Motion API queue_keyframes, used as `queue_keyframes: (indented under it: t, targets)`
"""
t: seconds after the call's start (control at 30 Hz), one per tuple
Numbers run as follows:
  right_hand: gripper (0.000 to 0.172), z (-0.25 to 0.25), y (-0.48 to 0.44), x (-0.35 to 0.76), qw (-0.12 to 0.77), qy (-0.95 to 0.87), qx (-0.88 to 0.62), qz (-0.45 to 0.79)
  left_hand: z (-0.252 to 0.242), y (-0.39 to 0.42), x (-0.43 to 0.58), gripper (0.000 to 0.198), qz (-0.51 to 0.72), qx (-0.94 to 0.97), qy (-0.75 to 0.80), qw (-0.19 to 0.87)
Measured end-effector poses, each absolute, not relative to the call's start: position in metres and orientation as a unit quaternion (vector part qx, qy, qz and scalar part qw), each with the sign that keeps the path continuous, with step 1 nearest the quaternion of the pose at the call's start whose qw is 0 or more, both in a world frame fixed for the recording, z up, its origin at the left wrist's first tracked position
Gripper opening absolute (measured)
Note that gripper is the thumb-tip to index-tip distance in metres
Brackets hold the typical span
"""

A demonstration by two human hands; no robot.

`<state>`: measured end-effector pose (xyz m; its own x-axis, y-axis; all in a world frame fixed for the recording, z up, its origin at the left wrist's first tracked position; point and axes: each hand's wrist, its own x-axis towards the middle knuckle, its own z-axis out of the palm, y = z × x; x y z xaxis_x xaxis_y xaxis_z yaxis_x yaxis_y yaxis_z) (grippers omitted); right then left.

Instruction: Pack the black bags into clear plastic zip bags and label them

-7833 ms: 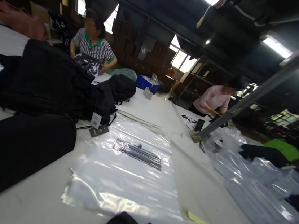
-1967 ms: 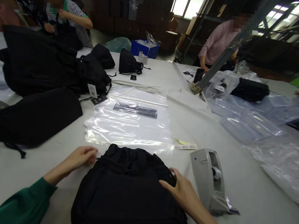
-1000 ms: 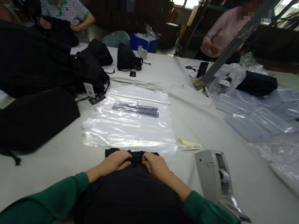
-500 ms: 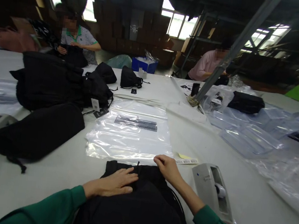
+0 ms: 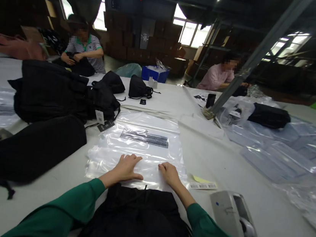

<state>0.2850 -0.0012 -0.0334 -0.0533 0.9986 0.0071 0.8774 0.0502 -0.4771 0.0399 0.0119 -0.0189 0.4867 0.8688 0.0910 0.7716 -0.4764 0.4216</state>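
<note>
My left hand (image 5: 127,167) rests on a stack of clear plastic bags (image 5: 143,118) with fingers spread and thumb out. Over the right part of that stack is my right hand (image 5: 169,173), its fingers curled together; whether plastic is pinched in them is hidden. Close to my body lies a black drawstring bag (image 5: 142,220), its cord end pointing away from me and its top just below both hands. A block of dark print (image 5: 144,137) shows on the uppermost plastic bag.
A tape dispenser (image 5: 236,216) and barcode labels (image 5: 204,185) are at right. Black bags (image 5: 51,92) and a rolled black bag (image 5: 33,145) lie left. Clear plastic packaging (image 5: 279,160) covers the far right, behind a slanted metal post (image 5: 257,61). Two co-workers sit across the table.
Both hands have moved forward off the black drawstring bag onto the plastic bags. The left hand's fingers have spread; the right stays curled. The view has tilted slightly upward.
</note>
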Motion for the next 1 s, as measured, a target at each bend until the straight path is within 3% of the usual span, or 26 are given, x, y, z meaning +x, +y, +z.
queue_keyframes:
  t: [0.1,0.5,0.6,0.63,0.73,0.83,0.93,1.0]
  targets:
    - [0.032,-0.027,0.008,0.289,0.187,-0.712,-0.659,0.154,-0.021,0.023,0.046,0.022,0.134,0.846,0.495,0.147]
    - [0.038,-0.025,0.02,0.287,0.273,-0.682,-0.668,0.117,-0.004,0.047,0.045,0.035,0.149,0.838,0.513,0.114]
    - [0.043,-0.024,0.023,0.286,0.278,-0.683,-0.666,0.109,0.002,0.032,0.057,0.065,0.137,0.864,0.474,0.102]
    - [0.045,-0.023,0.024,0.285,0.28,-0.682,-0.667,0.104,0.003,0.029,0.061,0.065,0.13,0.869,0.466,0.1]
    - [0.049,-0.017,0.022,0.28,0.284,-0.679,-0.671,0.087,0.002,0.027,0.068,0.04,0.11,0.866,0.478,0.101]
    - [0.038,-0.01,0.014,0.271,0.279,-0.71,-0.643,0.059,0.002,0.034,0.07,0.029,0.109,0.847,0.509,0.107]
    - [0.056,-0.007,0.006,0.267,0.221,-0.767,-0.603,-0.009,0.004,0.042,0.064,0.02,0.126,0.835,0.521,0.121]
    - [0.041,-0.007,0.004,0.277,0.188,-0.765,-0.615,-0.035,0.005,0.044,0.053,0.013,0.142,0.83,0.522,0.138]
